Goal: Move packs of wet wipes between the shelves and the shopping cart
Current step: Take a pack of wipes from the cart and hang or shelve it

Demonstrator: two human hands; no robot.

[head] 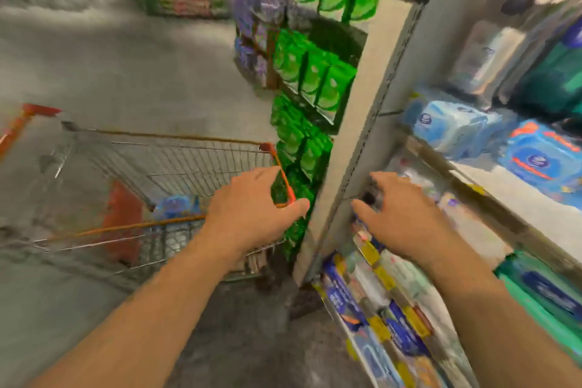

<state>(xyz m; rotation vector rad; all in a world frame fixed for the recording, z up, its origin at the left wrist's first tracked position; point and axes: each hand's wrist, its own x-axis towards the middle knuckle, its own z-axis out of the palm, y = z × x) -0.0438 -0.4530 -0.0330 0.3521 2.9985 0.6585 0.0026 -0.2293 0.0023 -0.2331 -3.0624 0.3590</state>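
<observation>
Both hands are out in front, palms down, and neither holds anything. The left hand [252, 208] hangs over the near right corner of the shopping cart [163, 154], its fingers spread and loosely straight, the thumb pointing right toward the shelf post [356, 135]; whether any finger touches the cart's orange rim cannot be told through the blur. The right hand [400, 214] reaches toward the lower shelf [472, 198] on the right, fingers relaxed and slightly bent, their tips close to the packs there; contact is not clear.

One shopping cart stands on the left on the grey floor [110, 57]. Inside it, at the near end, lies one blue pack of wet wipes [176, 205], seen through the wire.

On the right, on the upper shelf board, two pale blue wipe packs [447, 129] lie side by side, and further right one darker blue pack with orange trim [541, 157]. Below the right hand, rows of white and blue packs with yellow tags [387, 299] fill the low shelf; they are too smeared to count. One green pack [548, 290] sits at the near right edge.

Beyond the post, green packets [315, 72] hang in several tiers, also too blurred to count, with purple packs [252, 9] stacked just left of them
</observation>
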